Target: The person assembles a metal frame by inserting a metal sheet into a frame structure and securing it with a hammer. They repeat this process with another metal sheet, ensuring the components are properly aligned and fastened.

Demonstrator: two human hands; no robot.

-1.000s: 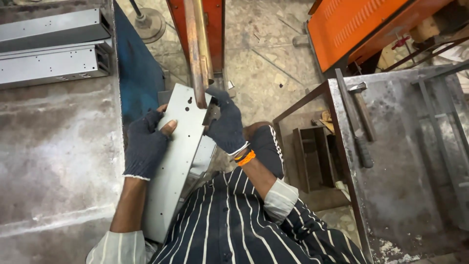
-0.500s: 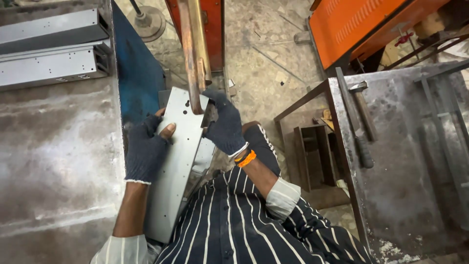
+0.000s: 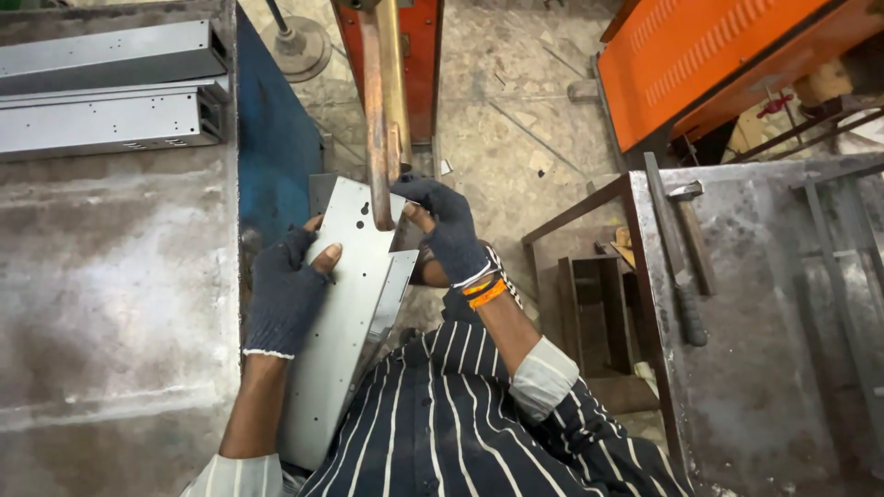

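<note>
- Far out past my left hand (image 3: 285, 294), grey channel sections (image 3: 110, 120) lie stacked on the steel bench (image 3: 101, 304), out of the way.
- I have the left hand clasped on the near edge of the punched metal panel (image 3: 345, 304), thumb on top, so the sheet stays tilted and steady.
- Between both hands, the copper electrode arm (image 3: 379, 120) meets the panel's top end.
- I pinch that top corner with my right hand (image 3: 447, 225), steering it under the tip.
- Well beyond the right hand, a hammer (image 3: 686, 267) rests on the metal table (image 3: 764, 387).

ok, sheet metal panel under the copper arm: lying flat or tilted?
Tilted. The sheet metal panel slants from the lap up under the copper arm, with the left hand and right hand gripping its edges.
</note>
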